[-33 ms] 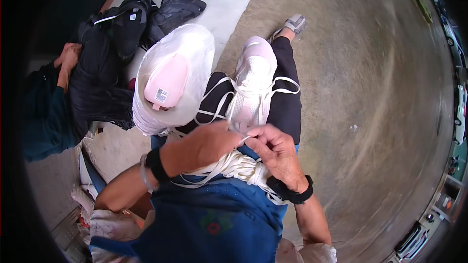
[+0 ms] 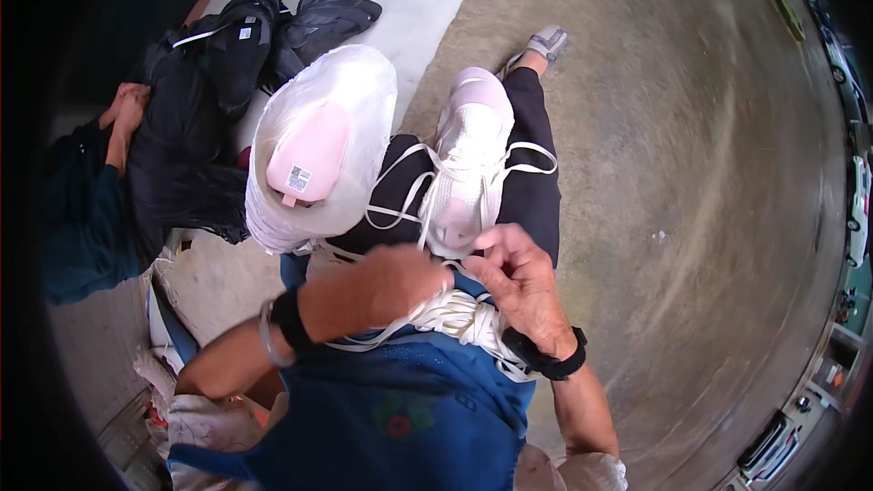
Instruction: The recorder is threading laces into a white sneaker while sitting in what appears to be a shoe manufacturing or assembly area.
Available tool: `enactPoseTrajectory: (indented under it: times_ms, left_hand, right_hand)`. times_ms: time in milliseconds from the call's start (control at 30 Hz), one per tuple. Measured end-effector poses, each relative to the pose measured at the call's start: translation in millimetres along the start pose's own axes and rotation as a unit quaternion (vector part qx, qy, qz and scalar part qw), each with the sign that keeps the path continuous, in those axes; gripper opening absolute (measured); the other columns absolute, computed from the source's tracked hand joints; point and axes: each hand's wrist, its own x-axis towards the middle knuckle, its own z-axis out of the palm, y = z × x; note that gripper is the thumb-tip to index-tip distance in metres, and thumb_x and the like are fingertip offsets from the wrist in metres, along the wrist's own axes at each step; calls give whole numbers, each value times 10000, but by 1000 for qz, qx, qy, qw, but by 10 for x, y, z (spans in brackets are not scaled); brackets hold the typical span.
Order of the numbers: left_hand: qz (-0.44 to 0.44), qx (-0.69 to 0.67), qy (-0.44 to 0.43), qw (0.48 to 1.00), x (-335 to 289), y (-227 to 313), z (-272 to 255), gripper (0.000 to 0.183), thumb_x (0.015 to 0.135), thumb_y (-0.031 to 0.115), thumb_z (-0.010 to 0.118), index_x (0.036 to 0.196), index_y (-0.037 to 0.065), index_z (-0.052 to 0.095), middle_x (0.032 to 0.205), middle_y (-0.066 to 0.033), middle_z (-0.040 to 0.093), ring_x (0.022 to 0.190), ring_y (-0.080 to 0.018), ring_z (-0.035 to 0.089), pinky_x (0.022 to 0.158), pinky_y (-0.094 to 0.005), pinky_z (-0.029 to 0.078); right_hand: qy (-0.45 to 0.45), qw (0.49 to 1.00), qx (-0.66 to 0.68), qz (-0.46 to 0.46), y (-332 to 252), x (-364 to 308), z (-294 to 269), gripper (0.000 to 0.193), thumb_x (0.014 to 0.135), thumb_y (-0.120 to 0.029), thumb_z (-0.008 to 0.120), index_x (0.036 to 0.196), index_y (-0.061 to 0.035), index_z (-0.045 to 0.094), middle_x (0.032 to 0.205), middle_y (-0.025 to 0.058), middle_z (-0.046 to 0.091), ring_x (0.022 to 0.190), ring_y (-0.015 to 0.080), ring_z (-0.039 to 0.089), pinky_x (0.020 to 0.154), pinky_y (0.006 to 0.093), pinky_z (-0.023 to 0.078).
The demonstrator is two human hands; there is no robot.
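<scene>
A white sneaker (image 2: 466, 141) with a pale pink toe lies across my lap, its toe pointing away from me. Loose white laces loop out on both sides of it. Close to its heel end, my right hand (image 2: 520, 286) pinches a white shoelace (image 2: 452, 265) between thumb and fingers. My left hand (image 2: 386, 280), slightly smeared by motion, is curled closed around the lace's other part; its fingertips are largely hidden. Under both hands a thick bundle of white laces (image 2: 464, 316) rests on my blue apron (image 2: 382, 409).
Left of the sneaker stands a white bag (image 2: 368, 91) with a pink shoe-shaped piece (image 2: 311, 159) inside. Several black shoes (image 2: 241, 50) lie on a white surface (image 2: 418, 14) farther left. Another person's hands (image 2: 127, 114) rest by black laces (image 2: 186, 191). Concrete floor (image 2: 673, 173) extends right.
My left hand has moved slightly left and down, farther from my right hand. The lace between them has shifted, and my right fingers have opened slightly upward.
</scene>
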Motion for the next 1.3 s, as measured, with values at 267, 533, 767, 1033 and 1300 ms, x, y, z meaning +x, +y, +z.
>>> enactPoseTrajectory:
  times_ms: [267,533,767,1033,1300]
  left_hand:
    - [-106,-104,66,987,170,-59,-142,181,961,128,459,984,-11,572,761,-151,598,699,-265,624,641,-363,496]
    - [-125,-2,150,981,151,-239,-86,179,975,145,460,1030,10,564,713,-155,578,651,-307,585,623,-389,469]
    - [-223,-14,175,959,252,-245,-89,118,963,135,480,972,31,535,667,-138,590,640,-323,613,610,-416,474]
    - [-215,7,205,955,190,-216,-149,95,949,96,460,971,45,538,662,-138,568,624,-341,592,601,-435,460]
    - [-184,-47,290,938,357,-304,-125,51,888,72,537,924,35,543,757,-159,579,726,-379,586,638,-443,458]
  right_hand:
    - [23,997,16,67,-79,55,-167,70,910,-51,647,907,-28,581,663,-54,502,595,32,455,537,216,413]
    - [78,993,-81,-26,4,229,-184,158,908,28,574,1050,22,644,860,80,650,683,142,615,616,272,500]
    - [141,927,-285,-196,-21,414,-25,143,858,7,621,996,-9,652,846,168,621,724,326,637,622,375,509]
    - [104,853,-479,-181,-73,554,123,73,762,-5,608,814,-20,558,850,159,537,696,368,627,590,448,513]
    - [95,889,-422,-153,-141,668,105,39,807,-27,630,834,0,638,819,175,603,707,354,638,631,427,517]
